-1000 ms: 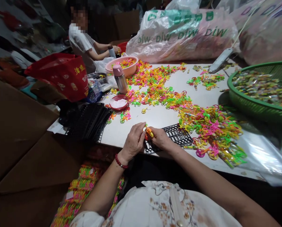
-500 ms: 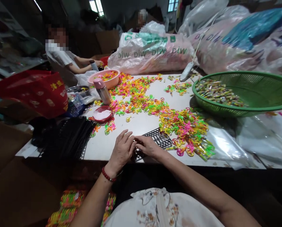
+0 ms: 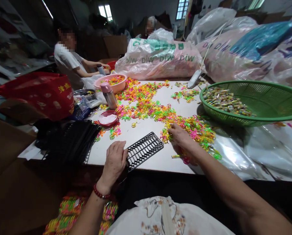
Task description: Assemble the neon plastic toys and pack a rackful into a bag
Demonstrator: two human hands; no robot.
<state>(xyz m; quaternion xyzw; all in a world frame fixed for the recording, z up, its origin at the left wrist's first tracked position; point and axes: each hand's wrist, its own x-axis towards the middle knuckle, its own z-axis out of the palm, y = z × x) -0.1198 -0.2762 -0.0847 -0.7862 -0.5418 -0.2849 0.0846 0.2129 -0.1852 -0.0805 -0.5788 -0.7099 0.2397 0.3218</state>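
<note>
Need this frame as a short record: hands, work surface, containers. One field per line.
left hand: at the near left end of the rack; grip unclear
right hand: fingertips at the pile's left side; hold unclear
rack: black, slatted, on the table
pile: loose, mixed bright colours
stack: black racks, left
green basket: right, partly filled
red basket: white contents
basin: pink, bright pieces inside
bottle: upright, pink top

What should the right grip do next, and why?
Probably pinch one plastic piece from the colourful pile. The right grip is at the pile's left edge, so little reach seems needed. The left grip is at the left end of the black rack, where no coloured pieces show.
</note>
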